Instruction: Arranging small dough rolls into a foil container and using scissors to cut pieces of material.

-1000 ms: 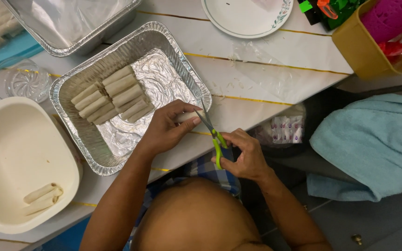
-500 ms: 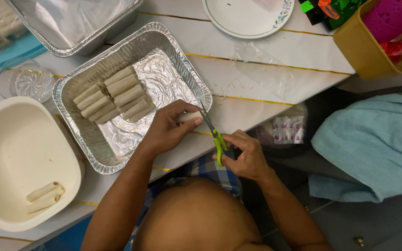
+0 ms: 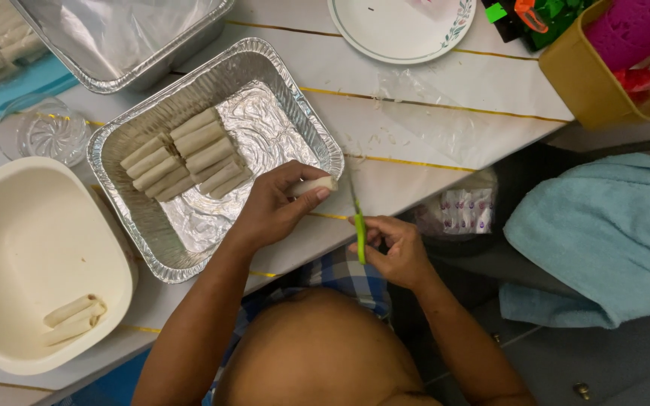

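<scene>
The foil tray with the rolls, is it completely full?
No, the foil tray holds rolls only at its upper left part, and bare foil shows across the rest of its bottom.

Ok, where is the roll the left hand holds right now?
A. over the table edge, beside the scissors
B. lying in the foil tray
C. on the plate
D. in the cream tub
A: the left hand holds the roll past the foil tray, beside the scissors in the right hand.
</scene>
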